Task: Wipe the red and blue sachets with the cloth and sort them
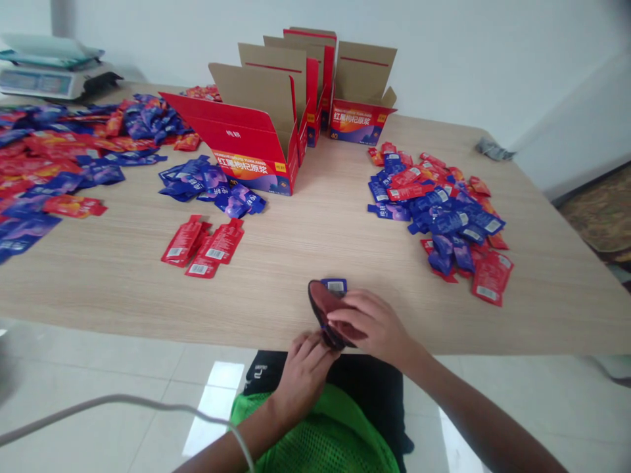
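At the table's front edge, a dark oval case or pouch with a reddish-brown inside point(323, 301) stands tilted between my hands. My right hand point(372, 322) is closed on its right side, fingers at the reddish-brown part. My left hand point(308, 368) has its fingers pressed together at the case's lower end. Just behind the case lies a blue sachet point(336, 285) with a white label, partly covered. Red sachets point(217, 246) lie to the left, with blue sachets point(197, 180) behind them. A mixed pile of red and blue sachets point(448, 210) is on the right.
Several open red boxes point(256, 172) stand at the back of the table point(305, 243). A large sachet heap point(64, 157) covers the left side, with a scale point(44, 79) behind it. A grey crumpled item point(494, 149) lies at the back right. A cable point(123, 399) crosses the lower left.
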The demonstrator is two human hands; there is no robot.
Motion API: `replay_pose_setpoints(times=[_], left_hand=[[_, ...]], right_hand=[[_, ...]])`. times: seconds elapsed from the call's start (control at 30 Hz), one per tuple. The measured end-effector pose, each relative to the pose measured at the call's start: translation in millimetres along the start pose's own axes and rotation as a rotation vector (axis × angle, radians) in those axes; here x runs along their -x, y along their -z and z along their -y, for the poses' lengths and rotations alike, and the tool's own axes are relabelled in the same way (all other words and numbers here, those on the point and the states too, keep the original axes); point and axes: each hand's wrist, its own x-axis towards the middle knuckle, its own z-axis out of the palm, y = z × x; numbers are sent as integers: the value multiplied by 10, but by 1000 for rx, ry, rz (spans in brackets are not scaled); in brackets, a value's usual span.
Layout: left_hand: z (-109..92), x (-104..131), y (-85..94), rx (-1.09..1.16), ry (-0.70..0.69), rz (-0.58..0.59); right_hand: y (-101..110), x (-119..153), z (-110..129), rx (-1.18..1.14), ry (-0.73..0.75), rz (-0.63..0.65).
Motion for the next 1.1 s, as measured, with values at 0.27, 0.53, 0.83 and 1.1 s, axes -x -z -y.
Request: replay_pose_setpoints(times=[0.27,0.53,0.83,1.1], left_hand=[[-13,15,-27,33,27,3],[-19,30,-30,4,46,17],[-27,-16,26,48,40,40],[-11,37,-21,7,41,54]], right_hand=[[-381,-176,-540,77,-50,20],[-78,-618,-691,164,-143,-286],[-123,135,101,19,-2,56],[-390,-223,-570,138,-89,6]])
